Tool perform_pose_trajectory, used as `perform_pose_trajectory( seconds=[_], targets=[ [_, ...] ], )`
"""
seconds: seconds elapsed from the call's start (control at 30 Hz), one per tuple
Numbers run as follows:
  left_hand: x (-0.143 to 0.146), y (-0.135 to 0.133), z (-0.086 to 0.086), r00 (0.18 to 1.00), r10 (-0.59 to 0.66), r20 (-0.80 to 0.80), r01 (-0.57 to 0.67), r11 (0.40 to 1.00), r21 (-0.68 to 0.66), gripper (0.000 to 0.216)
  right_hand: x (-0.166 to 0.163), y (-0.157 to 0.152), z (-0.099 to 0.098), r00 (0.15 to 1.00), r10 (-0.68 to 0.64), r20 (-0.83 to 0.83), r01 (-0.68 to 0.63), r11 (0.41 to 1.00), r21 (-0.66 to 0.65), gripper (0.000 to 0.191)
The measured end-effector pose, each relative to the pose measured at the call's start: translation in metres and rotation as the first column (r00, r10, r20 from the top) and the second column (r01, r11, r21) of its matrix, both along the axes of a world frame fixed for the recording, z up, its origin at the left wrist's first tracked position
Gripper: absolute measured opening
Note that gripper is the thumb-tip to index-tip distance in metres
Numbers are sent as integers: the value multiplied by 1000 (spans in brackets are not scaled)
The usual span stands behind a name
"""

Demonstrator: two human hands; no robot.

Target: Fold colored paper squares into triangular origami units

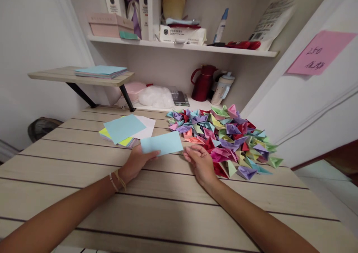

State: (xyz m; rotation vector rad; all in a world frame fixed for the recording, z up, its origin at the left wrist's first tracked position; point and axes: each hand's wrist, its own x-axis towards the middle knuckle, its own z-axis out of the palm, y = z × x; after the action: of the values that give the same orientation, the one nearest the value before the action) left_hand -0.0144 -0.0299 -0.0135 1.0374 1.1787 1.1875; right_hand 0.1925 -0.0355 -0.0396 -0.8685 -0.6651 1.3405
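Note:
A light blue folded paper lies flat on the wooden table. My left hand pinches its near left edge between thumb and fingers. My right hand rests beside the paper's near right corner, fingers loosely curled, touching the table. A stack of coloured paper sheets with a blue sheet on top lies to the left behind the paper. A large heap of folded origami pieces in many colours spreads to the right, just beyond my right hand.
A small raised shelf holding blue sheets stands at back left. A dark red jug, a bottle and a white bag sit at the back. A wall shelf above carries boxes. A pink note hangs on the right.

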Motion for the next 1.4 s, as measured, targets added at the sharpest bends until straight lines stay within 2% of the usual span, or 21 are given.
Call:
perform_pose_trajectory(
  seconds=[0.1, 0.2, 0.3, 0.4, 0.57, 0.67, 0.77, 0.9, 1.0, 1.1, 1.2, 1.4],
  targets=[
    [-4, 2, 3, 1000, -7, 8, 7, 1000, -3, 45, 2, 0, 1, 999, 15, 52, -16, 1000, 21, 37],
    [-3, 2, 1, 995, -94, -44, 93, 995, -21, 43, 0, -4, 5, 962, 150, 228, -167, 984, 58, 34],
    [0, -1, -4, 984, -163, -77, 160, 986, -41, 40, -4, -11, 9, 835, 260, 485, -328, 943, 61, 32],
    [2, -3, -5, 980, -188, -69, 184, 982, -51, 39, -5, -13, 10, 718, 253, 649, -360, 932, 35, 33],
    [-1, -1, 0, 993, -114, -42, 114, 993, -11, 38, -3, -11, 8, 639, 265, 722, -409, 912, 28, 33],
    [0, 2, 0, 999, -38, 36, 38, 999, 15, 37, -4, -11, 6, 594, 272, 757, -435, 900, 19, 31],
    [6, 1, -3, 996, -24, 83, 22, 1000, 20, 34, -7, -11, 5, 639, 245, 729, -393, 919, 36, 32],
    [17, -7, -4, 985, -151, -81, 155, 987, 45, 21, -10, -10, 5, 716, 234, 658, -352, 935, 50, 33],
    [20, -11, -4, 964, -214, -158, 223, 974, 38, 20, -11, -10, 5, 690, 230, 686, -386, 919, 80, 33],
    [17, -10, -5, 967, -176, -187, 181, 984, 8, 22, -10, -11, 4, 664, 222, 714, -395, 915, 83, 35],
    [11, -6, -7, 986, -104, -129, 107, 994, 22, 24, -11, -11, 4, 682, 220, 698, -370, 926, 70, 35],
    [4, 1, -3, 992, -14, 123, 13, 1000, 16, 24, -14, -13, 10, 724, 215, 656, -325, 944, 49, 33]
  ],
)
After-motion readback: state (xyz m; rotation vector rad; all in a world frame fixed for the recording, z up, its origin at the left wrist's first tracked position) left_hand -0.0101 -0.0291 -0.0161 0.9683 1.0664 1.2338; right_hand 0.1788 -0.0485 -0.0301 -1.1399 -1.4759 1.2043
